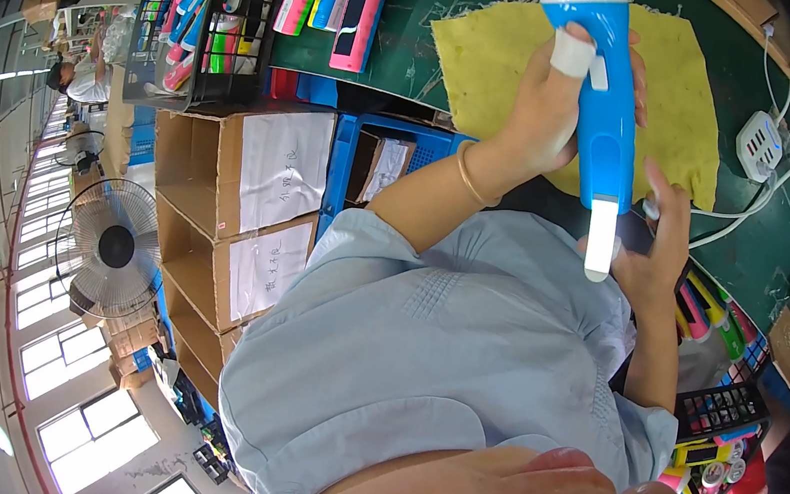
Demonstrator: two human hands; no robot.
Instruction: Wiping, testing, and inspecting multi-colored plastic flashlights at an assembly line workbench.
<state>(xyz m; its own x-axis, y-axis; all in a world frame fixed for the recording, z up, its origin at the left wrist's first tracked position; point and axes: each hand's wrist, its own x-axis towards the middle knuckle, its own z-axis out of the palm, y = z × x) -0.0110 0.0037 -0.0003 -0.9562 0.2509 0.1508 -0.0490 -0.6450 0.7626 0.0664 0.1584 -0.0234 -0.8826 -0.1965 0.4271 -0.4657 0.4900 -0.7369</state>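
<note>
Green table (441,62) with a yellow cloth (681,115) at twelve o'clock lies under a blue flashlight (600,114), left hand (546,107) fingers clasped around it, right hand (652,248) fingers loosely curled beneath its white end.

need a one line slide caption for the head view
Left hand grips a blue plastic flashlight above a yellow cloth; right hand at its white tail end.

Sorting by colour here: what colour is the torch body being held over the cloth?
Bright blue plastic torch with white ends, head view.
</note>
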